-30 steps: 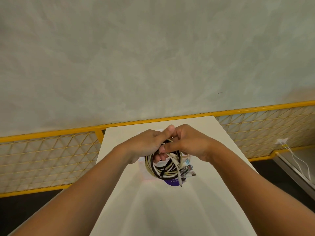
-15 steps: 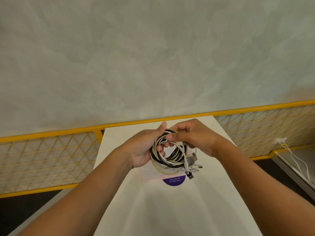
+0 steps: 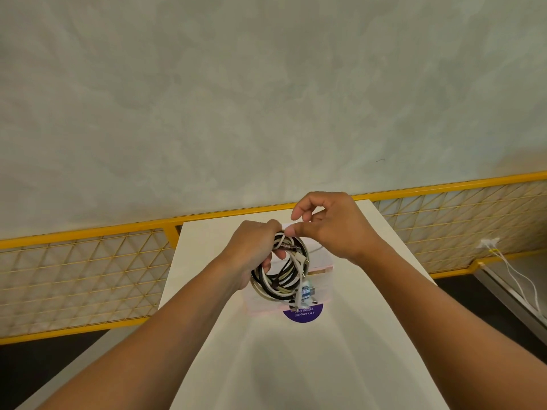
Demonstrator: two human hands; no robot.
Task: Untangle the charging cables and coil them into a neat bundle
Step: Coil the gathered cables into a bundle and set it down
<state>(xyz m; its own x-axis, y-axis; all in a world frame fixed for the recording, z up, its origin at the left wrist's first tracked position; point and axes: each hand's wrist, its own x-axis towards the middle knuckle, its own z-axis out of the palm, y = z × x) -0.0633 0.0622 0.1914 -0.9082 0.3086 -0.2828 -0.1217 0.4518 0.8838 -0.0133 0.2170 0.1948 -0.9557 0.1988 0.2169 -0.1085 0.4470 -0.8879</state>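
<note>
My only camera rides on my head, wide-angled, facing forward and down. It looks closely onto the white table (image 3: 296, 365) at 6 o'clock, with the grey wall (image 3: 266, 99) filling 12 o'clock.

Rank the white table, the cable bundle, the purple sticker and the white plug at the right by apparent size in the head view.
1. white table, by far the largest.
2. cable bundle.
3. purple sticker, partly hidden behind the bundle, so its full size is unsure.
4. white plug, smallest, though it sits farther from the camera.
</note>
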